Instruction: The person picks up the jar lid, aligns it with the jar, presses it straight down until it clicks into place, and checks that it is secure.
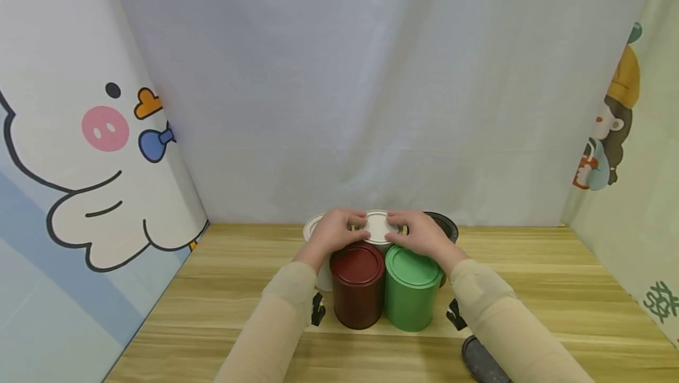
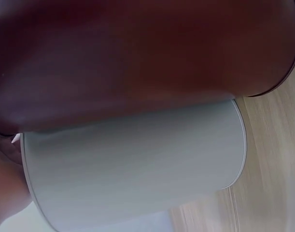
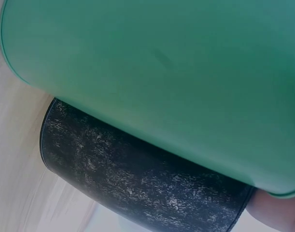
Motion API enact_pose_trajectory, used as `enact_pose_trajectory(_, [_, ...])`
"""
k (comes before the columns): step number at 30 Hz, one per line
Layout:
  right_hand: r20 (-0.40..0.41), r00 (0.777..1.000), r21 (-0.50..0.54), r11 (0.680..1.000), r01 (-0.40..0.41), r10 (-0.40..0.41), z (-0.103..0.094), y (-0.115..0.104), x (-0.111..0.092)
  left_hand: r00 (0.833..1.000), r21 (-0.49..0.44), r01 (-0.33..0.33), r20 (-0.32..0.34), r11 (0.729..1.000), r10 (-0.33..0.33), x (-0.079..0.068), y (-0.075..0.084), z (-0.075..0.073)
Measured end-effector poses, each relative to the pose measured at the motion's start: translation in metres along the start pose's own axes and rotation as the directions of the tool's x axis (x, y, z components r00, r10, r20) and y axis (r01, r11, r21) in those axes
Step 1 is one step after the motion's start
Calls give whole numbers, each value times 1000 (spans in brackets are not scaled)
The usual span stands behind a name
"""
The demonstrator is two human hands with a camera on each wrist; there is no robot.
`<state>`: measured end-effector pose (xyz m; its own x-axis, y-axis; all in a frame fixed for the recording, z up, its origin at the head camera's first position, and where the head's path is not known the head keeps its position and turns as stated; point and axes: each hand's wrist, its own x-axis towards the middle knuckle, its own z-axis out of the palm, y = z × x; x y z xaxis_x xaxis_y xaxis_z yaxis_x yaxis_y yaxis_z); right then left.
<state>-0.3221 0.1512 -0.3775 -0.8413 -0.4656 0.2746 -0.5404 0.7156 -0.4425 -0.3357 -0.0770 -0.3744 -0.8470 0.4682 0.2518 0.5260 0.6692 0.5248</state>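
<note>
Left hand (image 1: 335, 231) and right hand (image 1: 420, 233) grip one round white-lidded can (image 1: 378, 227). Beside it: red can (image 1: 358, 289), green can (image 1: 411, 294), white can (image 2: 137, 166), black can (image 3: 137, 174), one each.

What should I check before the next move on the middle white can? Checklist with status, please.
1. Left hand at the middle white can's left rim: ok.
2. Right hand at its right rim: ok.
3. Middle can's base flat on the table: cannot tell, hidden in every view.
4. Red can and green can upright: ok.
5. Clear path toward the person: not ok, red and green cans stand in front.
6. Right sleeve clear of the dark object at lower right: cannot tell, they overlap in the head view.
</note>
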Motion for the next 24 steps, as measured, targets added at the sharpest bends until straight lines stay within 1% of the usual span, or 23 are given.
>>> enact_pose_trajectory(4, [3,1000,1,1000,-22,22,-2,-2,0,1000,13,14,20,1000,-14,1,3,-1])
enact_pose_trajectory(10, [23,999,2,999,-49,49,-4,-4,0,998,-8,45,52,999,-45,2,4,-1])
enact_pose_trajectory(11, [28,998,4,999,-54,54,-4,-5,0,998,7,32,48,999,-33,2,4,-1])
enact_pose_trajectory(14, [42,997,11,997,-70,70,-4,-6,0,998,23,23,51,999,-24,2,3,-1])
enact_pose_trajectory(17, [49,996,13,997,-81,80,-4,-8,0,998,36,22,57,999,-24,3,2,1])
enact_pose_trajectory(18, [50,995,13,997,-82,81,-4,-8,0,997,28,34,68,999,-36,4,2,1])
enact_pose_trajectory(21, [60,995,2,996,-85,85,-5,-10,0,996,35,40,76,999,-42,5,1,0])
enact_pose_trajectory(24, [72,994,-20,996,-82,84,-5,-10,0,996,53,32,80,998,-37,5,2,-1])
